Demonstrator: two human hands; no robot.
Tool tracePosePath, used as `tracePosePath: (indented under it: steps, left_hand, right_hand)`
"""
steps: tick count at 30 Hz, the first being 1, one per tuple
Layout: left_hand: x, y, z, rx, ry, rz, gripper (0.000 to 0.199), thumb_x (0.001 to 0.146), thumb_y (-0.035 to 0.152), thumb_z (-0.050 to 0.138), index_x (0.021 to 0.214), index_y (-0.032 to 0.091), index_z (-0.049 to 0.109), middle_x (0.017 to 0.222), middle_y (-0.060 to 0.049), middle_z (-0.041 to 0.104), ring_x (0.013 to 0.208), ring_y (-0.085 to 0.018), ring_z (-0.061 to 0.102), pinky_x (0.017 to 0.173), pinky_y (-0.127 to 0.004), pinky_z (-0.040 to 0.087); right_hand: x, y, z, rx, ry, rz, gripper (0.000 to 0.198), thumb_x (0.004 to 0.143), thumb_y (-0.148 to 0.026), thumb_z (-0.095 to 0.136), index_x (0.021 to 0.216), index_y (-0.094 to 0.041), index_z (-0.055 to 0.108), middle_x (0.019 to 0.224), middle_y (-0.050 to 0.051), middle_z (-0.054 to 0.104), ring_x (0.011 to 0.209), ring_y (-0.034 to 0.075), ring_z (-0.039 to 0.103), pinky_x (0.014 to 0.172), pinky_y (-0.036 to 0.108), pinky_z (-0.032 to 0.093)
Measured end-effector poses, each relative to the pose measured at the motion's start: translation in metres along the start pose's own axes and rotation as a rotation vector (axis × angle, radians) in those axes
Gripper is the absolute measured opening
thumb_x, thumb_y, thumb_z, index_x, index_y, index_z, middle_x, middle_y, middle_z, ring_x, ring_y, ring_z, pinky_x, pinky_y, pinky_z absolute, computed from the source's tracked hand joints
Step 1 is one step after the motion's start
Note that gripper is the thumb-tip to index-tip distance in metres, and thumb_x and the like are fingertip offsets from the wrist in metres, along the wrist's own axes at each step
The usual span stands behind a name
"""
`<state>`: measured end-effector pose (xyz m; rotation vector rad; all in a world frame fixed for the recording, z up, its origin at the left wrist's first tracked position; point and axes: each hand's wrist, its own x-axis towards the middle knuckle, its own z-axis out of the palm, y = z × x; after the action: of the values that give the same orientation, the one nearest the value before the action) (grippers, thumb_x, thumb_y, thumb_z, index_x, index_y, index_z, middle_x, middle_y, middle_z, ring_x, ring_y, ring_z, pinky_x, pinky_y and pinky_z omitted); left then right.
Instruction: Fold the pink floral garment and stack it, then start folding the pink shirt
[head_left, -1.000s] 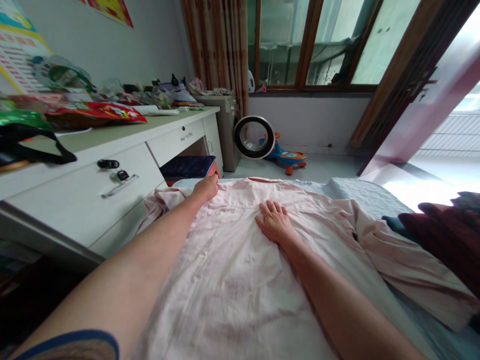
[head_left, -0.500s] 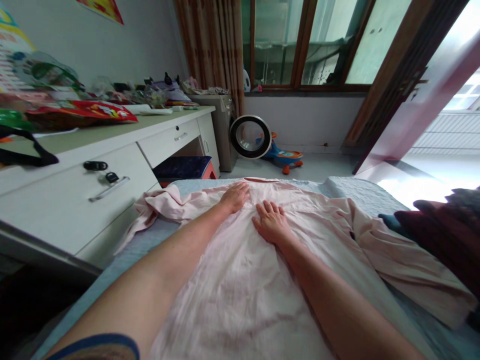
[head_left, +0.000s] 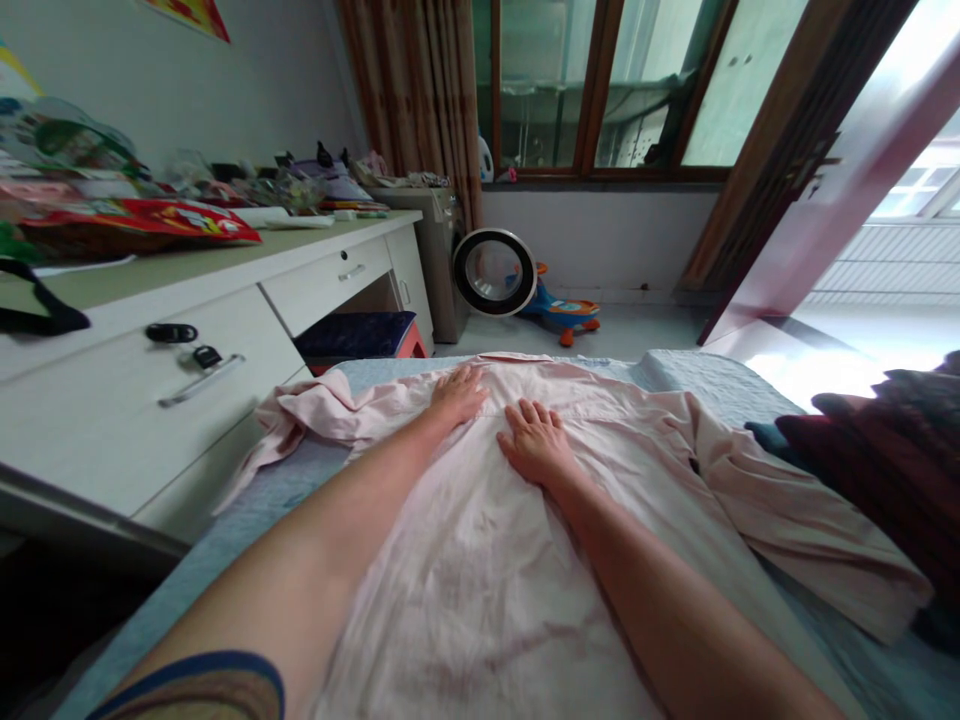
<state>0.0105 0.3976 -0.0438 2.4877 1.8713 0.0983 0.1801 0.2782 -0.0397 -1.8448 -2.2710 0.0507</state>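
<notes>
A pale pink long-sleeved shirt (head_left: 480, 560) lies spread out, its collar at the far end and its sleeves out to both sides. The left sleeve is bunched, while the right one stretches toward the lower right. My left hand (head_left: 459, 396) rests flat on the shirt just below the collar, fingers extended. Slightly nearer and to the right, my right hand (head_left: 534, 440) presses flat on the cloth with its fingers spread. Neither hand grips anything. Under the shirt is a light blue cloth (head_left: 694, 380) covering the surface.
A pile of dark folded clothes (head_left: 885, 470) sits at the right edge. On the left stands a white desk (head_left: 202, 350) with cluttered top. Beyond are a washing machine (head_left: 435, 270) with its round door ajar, a blue ride-on toy (head_left: 562, 308) and a stool (head_left: 360, 335).
The whole view has shifted slightly to the left. My left hand's fingers have spread a little more; both hands stay flat on the shirt in nearly the same place.
</notes>
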Motion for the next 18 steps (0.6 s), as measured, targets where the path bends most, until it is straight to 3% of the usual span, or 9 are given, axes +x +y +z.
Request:
tracePosePath:
  steps: [3,6,9,13,16,18]
  left_hand:
    - [-0.021,-0.023,-0.002,0.041,0.003,-0.038,0.063,0.099,0.053,0.029,0.154,0.023,0.034,0.165,-0.011,0.026,0.152,-0.027,0.021,0.122,-0.054,0.013]
    - [-0.033,-0.050,-0.003,0.026,-0.081,-0.032,0.067,0.099,0.058,0.025,0.155,0.022,0.030,0.166,-0.011,0.023,0.153,-0.026,0.021,0.122,-0.051,0.017]
    - [-0.031,-0.064,-0.004,0.041,-0.076,-0.039,0.069,0.099,0.058,0.024,0.156,0.019,0.029,0.166,-0.013,0.022,0.152,-0.027,0.022,0.121,-0.048,0.019]
    - [-0.029,-0.059,-0.008,0.085,0.005,-0.148,0.062,0.099,0.053,0.030,0.150,0.020,0.039,0.159,-0.016,0.035,0.145,-0.030,0.036,0.116,-0.045,0.029]
    - [-0.036,-0.050,-0.008,0.142,0.153,-0.170,0.051,0.098,0.042,0.034,0.140,0.019,0.050,0.145,-0.017,0.052,0.134,-0.030,0.049,0.110,-0.042,0.035]
    - [-0.042,-0.050,-0.006,0.154,0.178,-0.160,0.049,0.098,0.041,0.034,0.136,0.016,0.052,0.138,-0.017,0.057,0.129,-0.029,0.052,0.109,-0.040,0.036]
  right_hand:
    - [0.001,0.000,0.000,0.005,-0.013,0.001,0.051,0.097,-0.050,0.039,0.141,-0.025,0.046,0.154,0.011,0.040,0.140,0.030,0.033,0.114,0.047,0.025]
    - [0.001,0.001,0.001,0.014,-0.022,0.001,0.052,0.097,-0.050,0.038,0.142,-0.025,0.046,0.156,0.011,0.038,0.142,0.029,0.032,0.115,0.047,0.023]
    - [0.001,0.001,0.001,0.018,-0.027,0.004,0.052,0.097,-0.050,0.038,0.143,-0.025,0.045,0.156,0.010,0.038,0.142,0.029,0.031,0.115,0.047,0.022]
    - [0.001,0.001,-0.001,0.009,-0.037,0.005,0.053,0.098,-0.050,0.037,0.144,-0.025,0.044,0.157,0.010,0.037,0.143,0.029,0.031,0.116,0.047,0.021]
    - [0.000,0.001,-0.003,0.006,-0.030,0.000,0.053,0.098,-0.049,0.037,0.144,-0.025,0.044,0.157,0.010,0.037,0.143,0.029,0.031,0.115,0.048,0.023]
    - [0.000,0.001,-0.003,0.007,-0.029,-0.001,0.053,0.098,-0.049,0.038,0.144,-0.025,0.044,0.157,0.011,0.037,0.143,0.029,0.031,0.115,0.048,0.023]
